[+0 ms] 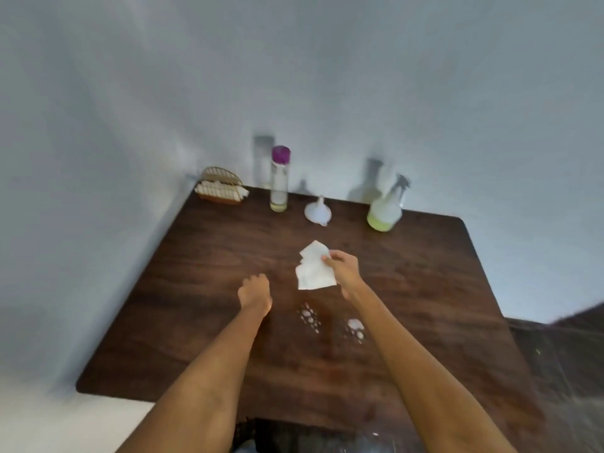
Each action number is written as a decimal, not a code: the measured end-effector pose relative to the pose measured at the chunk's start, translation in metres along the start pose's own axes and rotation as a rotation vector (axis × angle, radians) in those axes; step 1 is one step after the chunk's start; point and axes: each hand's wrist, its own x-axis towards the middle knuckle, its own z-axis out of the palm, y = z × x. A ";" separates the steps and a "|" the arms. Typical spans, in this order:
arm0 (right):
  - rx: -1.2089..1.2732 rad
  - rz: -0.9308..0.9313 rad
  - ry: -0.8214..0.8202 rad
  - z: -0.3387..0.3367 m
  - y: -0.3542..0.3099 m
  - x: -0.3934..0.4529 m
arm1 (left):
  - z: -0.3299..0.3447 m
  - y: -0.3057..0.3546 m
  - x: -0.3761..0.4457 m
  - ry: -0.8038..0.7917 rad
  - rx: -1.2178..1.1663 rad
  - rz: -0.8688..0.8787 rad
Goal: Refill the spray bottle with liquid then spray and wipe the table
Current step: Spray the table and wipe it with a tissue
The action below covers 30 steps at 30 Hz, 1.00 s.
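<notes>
Right hand: the right hand (pixel 343 268) pinches a crumpled white paper towel (pixel 313 268) between thumb and fingers, above the middle of the table.
Left hand: the left hand (pixel 254 291) hangs just left of the towel, fingers loosely curled, holding nothing.
Wet spots: two patches of white droplets (pixel 331 320) lie on the wood just nearer the person than both hands, between the forearms.
Table: the dark wooden table (pixel 202 289) has bare wood on either side of the hands, out to its left and right edges; its far edge meets a pale wall.
Spray bottle: the spray bottle (pixel 385 207), yellow-green liquid in its base, stands at the far edge, well beyond the right hand.
Far row: a white funnel (pixel 318 210) rests left of it, then a tall clear bottle with a purple cap (pixel 279 181), then a napkin holder (pixel 221 188) at the far left corner.
</notes>
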 end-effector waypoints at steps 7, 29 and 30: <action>-0.612 -0.212 0.540 -0.134 0.076 -0.050 | 0.055 0.012 -0.059 0.057 0.006 0.059; -0.885 -0.327 0.079 -0.025 0.128 -0.097 | 0.057 -0.066 -0.074 0.192 0.000 0.116; -0.866 -0.266 0.197 -0.049 0.131 -0.094 | 0.058 -0.066 -0.072 0.190 0.006 0.130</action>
